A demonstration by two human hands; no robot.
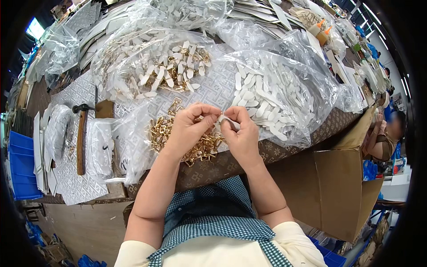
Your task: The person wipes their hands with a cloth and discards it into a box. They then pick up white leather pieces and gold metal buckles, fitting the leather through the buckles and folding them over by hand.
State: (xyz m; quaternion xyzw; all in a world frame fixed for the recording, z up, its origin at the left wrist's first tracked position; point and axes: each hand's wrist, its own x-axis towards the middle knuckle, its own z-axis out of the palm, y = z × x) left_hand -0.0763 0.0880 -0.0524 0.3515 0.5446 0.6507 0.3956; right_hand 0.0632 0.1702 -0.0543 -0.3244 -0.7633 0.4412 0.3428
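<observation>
My left hand [194, 126] and my right hand [240, 132] meet over the table's near edge, fingertips pinched close together. Between the right thumb and fingers is a white leather tab [231, 123]. At the left fingertips a small bit of gold metal shows, mostly hidden by the fingers. Just beneath the hands lies a pile of gold metal buckles [202, 149]. To the right, loose white tabs [262, 98] spill from a clear plastic bag. Behind the hands, tabs joined to gold buckles [169, 71] are heaped in another clear bag.
A hammer [81, 133] lies at the left, near wrapped plastic packets [98, 149]. A blue bin [23, 164] stands at the far left. An open cardboard box [327, 187] is beside me at the right. Glue bottles [322, 33] stand at the back; a person [384, 138] sits far right.
</observation>
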